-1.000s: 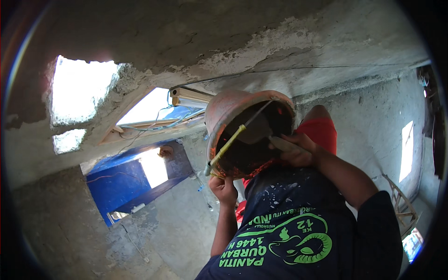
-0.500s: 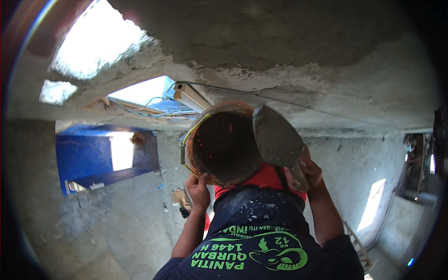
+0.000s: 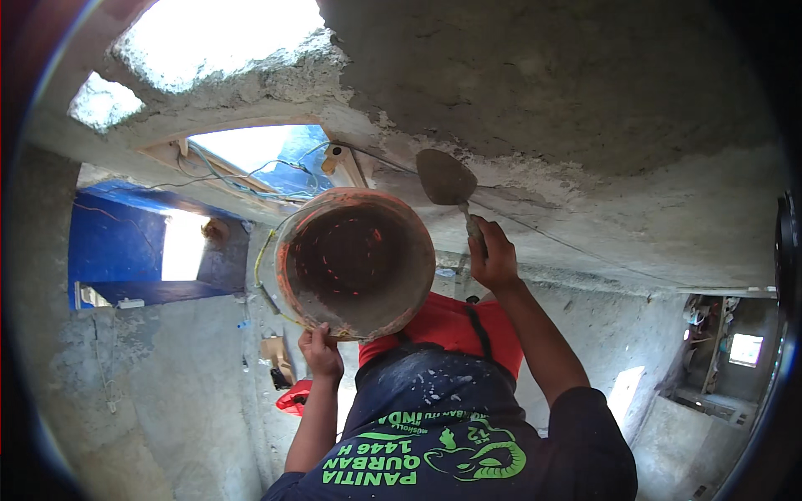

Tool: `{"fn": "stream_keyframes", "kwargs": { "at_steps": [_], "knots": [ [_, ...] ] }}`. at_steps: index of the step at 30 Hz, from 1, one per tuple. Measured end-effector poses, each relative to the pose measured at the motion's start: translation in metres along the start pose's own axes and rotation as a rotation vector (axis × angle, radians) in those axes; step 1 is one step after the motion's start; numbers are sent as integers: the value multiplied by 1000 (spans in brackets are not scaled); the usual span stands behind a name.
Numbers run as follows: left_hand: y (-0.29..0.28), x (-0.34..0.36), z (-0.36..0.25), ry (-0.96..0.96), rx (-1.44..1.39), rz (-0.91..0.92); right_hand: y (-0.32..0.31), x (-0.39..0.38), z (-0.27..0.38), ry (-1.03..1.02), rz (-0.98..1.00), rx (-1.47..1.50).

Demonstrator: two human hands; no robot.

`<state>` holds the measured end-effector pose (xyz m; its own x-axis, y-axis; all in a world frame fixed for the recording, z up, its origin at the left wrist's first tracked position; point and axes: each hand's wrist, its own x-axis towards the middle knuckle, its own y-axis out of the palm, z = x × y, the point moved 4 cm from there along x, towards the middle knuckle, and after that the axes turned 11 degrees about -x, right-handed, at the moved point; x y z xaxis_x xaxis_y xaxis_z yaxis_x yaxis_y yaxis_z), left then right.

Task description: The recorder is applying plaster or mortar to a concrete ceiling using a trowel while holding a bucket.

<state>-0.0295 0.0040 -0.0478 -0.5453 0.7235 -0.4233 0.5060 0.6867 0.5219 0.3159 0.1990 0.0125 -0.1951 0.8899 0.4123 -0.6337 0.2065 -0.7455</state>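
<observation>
A round bucket [image 3: 288, 288], orange-rimmed and caked with dried cement, is tilted so that I look into its dark inside. My left hand [image 3: 322, 351] grips its near rim at the lower left. A yellow cord handle [image 3: 260, 259] hangs off the bucket's left side. In my right hand [image 3: 495, 257] is a trowel [image 3: 447, 177], its handle wrapped by my fingers. The trowel's rounded blade points away from me, close to the rough plaster of the wall [image 3: 543, 92], to the right of the bucket. Whether the blade touches the wall I cannot tell.
Darker, damp-looking plaster covers the wall's upper right part. Cables [image 3: 251, 177] run by a window opening [image 3: 259, 154] at the upper left. A blue-painted recess [image 3: 117, 242] lies further left. A red object [image 3: 294, 398] sits below, beside my left forearm.
The trowel has moved from beside the bucket's right rim out toward the wall, with my right arm stretched further. The bucket has shifted left, its mouth now showing rounder.
</observation>
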Motion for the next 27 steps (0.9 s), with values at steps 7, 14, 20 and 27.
{"fn": "stream_keyframes", "kwargs": {
  "at_steps": [7,14,20,27],
  "knots": [
    [-9,0,1,-13,-70,36,34,41,-39,-21,-125,-222],
    [11,-3,-7,28,38,-24,52,-21,-60,71,-92,-252],
    [-16,12,2,-68,114,114,17,14,-31,-41,-119,-196],
    [-22,17,7,-124,110,190,26,28,-58,-2,94,-429]
  ]
}}
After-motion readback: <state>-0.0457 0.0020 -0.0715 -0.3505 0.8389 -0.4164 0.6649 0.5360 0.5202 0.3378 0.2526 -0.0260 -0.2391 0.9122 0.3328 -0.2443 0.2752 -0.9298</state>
